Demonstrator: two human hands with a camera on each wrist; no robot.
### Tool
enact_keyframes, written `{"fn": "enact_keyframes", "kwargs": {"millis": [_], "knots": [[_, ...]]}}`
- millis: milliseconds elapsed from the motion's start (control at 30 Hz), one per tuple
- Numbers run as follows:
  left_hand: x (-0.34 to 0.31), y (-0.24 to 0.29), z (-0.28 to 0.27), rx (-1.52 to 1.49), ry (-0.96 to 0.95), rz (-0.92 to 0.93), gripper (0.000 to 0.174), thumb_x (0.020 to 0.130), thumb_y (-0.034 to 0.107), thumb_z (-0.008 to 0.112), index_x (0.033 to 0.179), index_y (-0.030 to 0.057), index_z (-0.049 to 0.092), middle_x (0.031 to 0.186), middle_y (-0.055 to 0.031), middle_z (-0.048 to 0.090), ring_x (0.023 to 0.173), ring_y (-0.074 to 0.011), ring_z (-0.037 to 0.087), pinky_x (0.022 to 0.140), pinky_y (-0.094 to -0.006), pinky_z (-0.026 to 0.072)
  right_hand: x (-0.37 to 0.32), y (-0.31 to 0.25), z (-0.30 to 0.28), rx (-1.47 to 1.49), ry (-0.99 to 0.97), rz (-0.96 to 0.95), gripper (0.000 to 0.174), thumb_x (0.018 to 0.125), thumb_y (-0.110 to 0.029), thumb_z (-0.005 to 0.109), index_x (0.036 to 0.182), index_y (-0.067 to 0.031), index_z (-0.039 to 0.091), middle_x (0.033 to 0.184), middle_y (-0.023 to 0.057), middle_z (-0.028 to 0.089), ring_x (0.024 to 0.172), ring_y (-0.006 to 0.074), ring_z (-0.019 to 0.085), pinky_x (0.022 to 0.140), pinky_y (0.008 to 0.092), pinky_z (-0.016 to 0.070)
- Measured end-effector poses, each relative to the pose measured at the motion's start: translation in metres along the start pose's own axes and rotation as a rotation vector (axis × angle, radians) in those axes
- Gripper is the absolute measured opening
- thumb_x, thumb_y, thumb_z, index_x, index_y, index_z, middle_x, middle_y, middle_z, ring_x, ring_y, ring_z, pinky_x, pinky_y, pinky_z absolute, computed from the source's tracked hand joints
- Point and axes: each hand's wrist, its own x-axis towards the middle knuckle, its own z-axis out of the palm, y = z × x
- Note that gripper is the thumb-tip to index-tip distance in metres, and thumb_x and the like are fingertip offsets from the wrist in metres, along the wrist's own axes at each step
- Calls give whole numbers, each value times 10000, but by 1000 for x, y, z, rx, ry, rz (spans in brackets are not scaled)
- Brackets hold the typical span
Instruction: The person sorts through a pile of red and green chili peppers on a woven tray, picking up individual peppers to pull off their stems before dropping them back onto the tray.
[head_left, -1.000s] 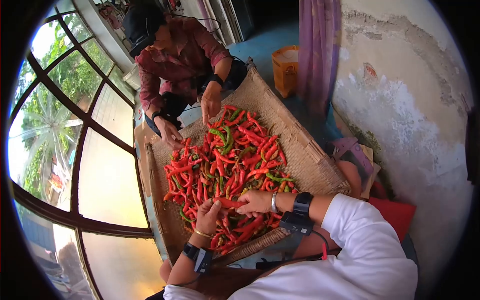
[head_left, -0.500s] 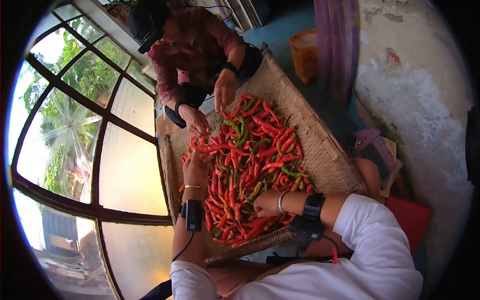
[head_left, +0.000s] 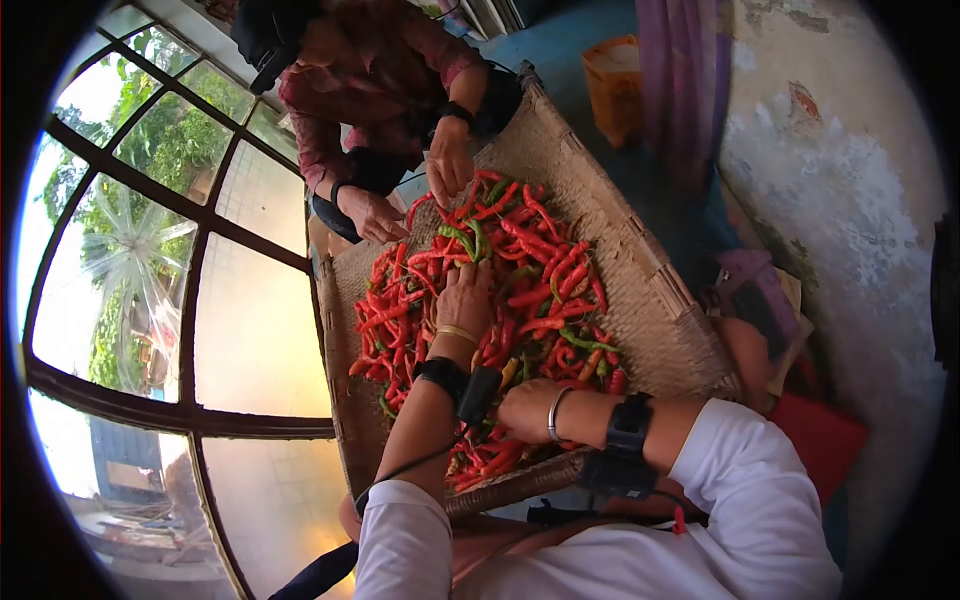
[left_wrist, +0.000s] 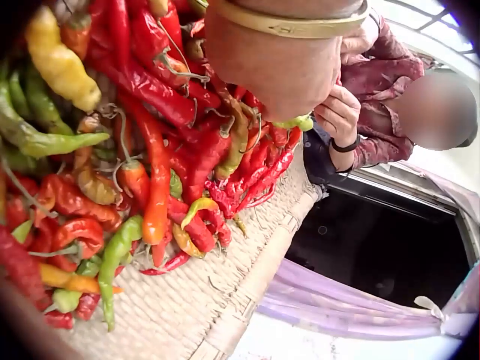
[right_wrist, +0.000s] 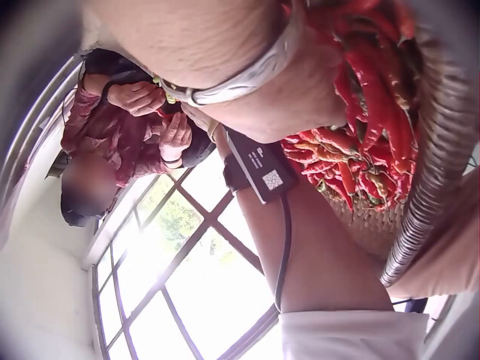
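Touching peppers (head_left: 566, 272), left hand (head_left: 466, 298) fairly open; right hand (head_left: 527, 411) part-hidden, grip unclear; woven tray (head_left: 645, 285) beneath

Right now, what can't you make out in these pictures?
Left hand: fingertips sunk among the peppers in the head view, behind the wrist in the left wrist view.
Right hand: fingers hidden behind its own wrist in the right wrist view.
Woven tray: part under the heap, covered in the head view.
Wrist camera: lettering too small in the right wrist view.

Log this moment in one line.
left hand: among chili peppers, grip unclear | right hand: by tray's near rim, grip hidden | opposite person's hands: at far peppers
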Motion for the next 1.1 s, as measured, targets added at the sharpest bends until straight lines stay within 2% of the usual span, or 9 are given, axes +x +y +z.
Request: {"fn": "enact_keyframes", "kwargs": {"millis": [267, 367, 500, 667, 800, 900, 933, 1000, 1100], "knots": [[6, -7, 4, 66, -47, 53, 259, 654, 136, 566, 913, 132, 558, 914, -76, 469, 851, -266, 492, 635, -348, 470, 4, 0, 1, -65, 28, -13, 170, 675, -134, 527, 763, -27, 625, 799, 157, 601, 796, 299, 588, 681, 378, 469], [2, -7, 2, -19, 140, 101, 140, 652, 153, 567, 791, 157, 587, 776, -30, 509, 779, -230, 509, 610, -330, 465, 4, 3, 2, -74, 54, -23, 174, 685, -148, 522, 772, -41, 628, 801, 149, 604, 791, 294, 589, 680, 379, 471], [-17, -4, -13, -164, 163, 268, 154, 647, 155, 603, 799, 153, 583, 720, -26, 523, 726, -213, 517, 602, -324, 457, 5, 2, -2, -71, 52, -13, 177, 698, -162, 517, 778, -46, 624, 785, 147, 604, 792, 294, 587, 690, 386, 464], [-51, 7, -36, -250, 226, 212, 204, 645, 113, 616, 846, 132, 590, 731, -35, 549, 701, -219, 529, 608, -317, 452, 3, 6, -4, -46, 31, 40, 168, 709, -149, 526, 804, -39, 609, 822, 139, 601, 811, 286, 583, 704, 380, 460], [-67, -7, -41, -541, 243, -97, 263, 636, 63, 647, 891, 79, 588, 756, -59, 576, 652, -203, 545, 584, -279, 445, 4, 16, -7, 4, 176, 81, 182, 719, -182, 546, 841, -56, 598, 811, 129, 601, 791, 293, 582, 691, 393, 457], [-71, -23, -43, -1139, 362, -375, 210, 735, 52, 607, 937, 4, 573, 762, 3, 588, 579, -56, 489, 499, -201, 396, 5, 17, -13, 98, 264, 156, 195, 722, -223, 560, 823, -59, 586, 795, 134, 594, 776, 300, 574, 683, 400, 453], [-71, -24, -50, -1134, 365, -379, 210, 735, 52, 607, 937, 4, 573, 762, 3, 588, 579, -56, 489, 499, -201, 396, 6, 19, -16, 98, 263, 150, 195, 722, -223, 560, 823, -59, 586, 795, 134, 594, 776, 300, 574, 683, 400, 453], [-72, -27, -58, -1481, 217, -578, 183, 756, 49, 589, 935, 13, 578, 724, 34, 563, 564, -20, 463, 475, -166, 371, 8, 23, -18, 124, 347, 227, 221, 717, -263, 575, 837, -78, 578, 819, 122, 595, 760, 277, 577, 662, 388, 457], [-74, -32, -46, -1622, 100, -693, 154, 774, 74, 573, 925, 45, 586, 702, 45, 549, 538, -5, 455, 461, -145, 363, 10, 28, -17, 200, 551, 212, 246, 723, -268, 586, 836, -51, 567, 754, 112, 585, 709, 261, 572, 624, 357, 453]]}}
